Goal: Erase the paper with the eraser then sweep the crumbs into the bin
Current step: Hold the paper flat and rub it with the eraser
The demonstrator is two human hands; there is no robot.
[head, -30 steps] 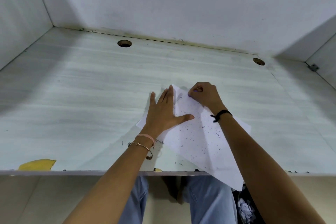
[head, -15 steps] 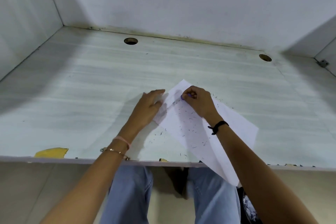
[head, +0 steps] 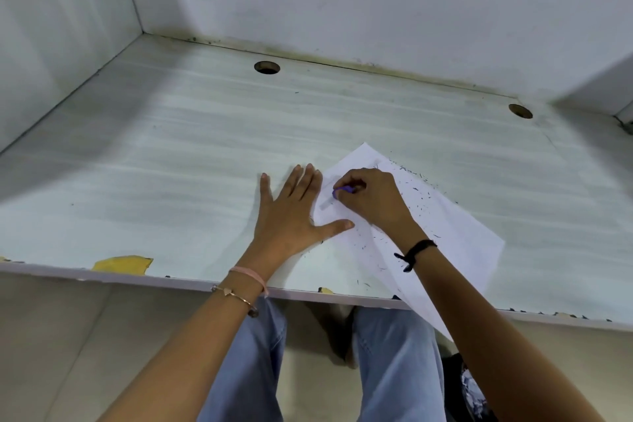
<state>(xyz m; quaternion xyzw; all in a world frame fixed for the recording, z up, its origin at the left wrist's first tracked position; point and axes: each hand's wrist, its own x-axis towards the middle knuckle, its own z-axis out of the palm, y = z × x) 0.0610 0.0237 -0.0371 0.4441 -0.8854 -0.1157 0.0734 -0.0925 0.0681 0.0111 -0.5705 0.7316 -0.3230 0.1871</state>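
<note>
Standing by the desk (head: 171, 164) rn, quick notes. White paper (head: 462, 243) lies skewed on the desktop, a bit right of the middle: one corner points to abt 12 o'clock, the opposite one hangs off the front edge at abt 5 o'clock, over the person's lap.

Left hand (head: 294, 212) is flat, palm down, fingers straight and spread. Palm sits mostly on the bare desk, thumb stretched out to 3 o'clock and lying on the sheet, index finger along the paper's left edge.

Right hand (head: 373, 202) is curled up tight on the paper's upper part, fingertips pinching a small purple eraser (head: 340, 190). The eraser's at abt 2 o'clock from the left palm, tip down on the sheet, just beside the left index finger.

Crumbs (head: 419, 197), dark lil specks, are scattered all over the paper, mostly at 3 to 5 o'clock from the right hand, w/ some on the desk past the sheet's far edge and a few near the front edge.

Other stuff: black band (head: 416, 252) on the right wrist, pink band (head: 250, 276) on the left. Two round holes (head: 267, 67) along the back of the desk, at 11 and 2 o'clock. Yellow patch (head: 123, 264) on the front edge at 8 o'clock. Something dark under the desk at 5 o'clock, can't tell what it is
</note>
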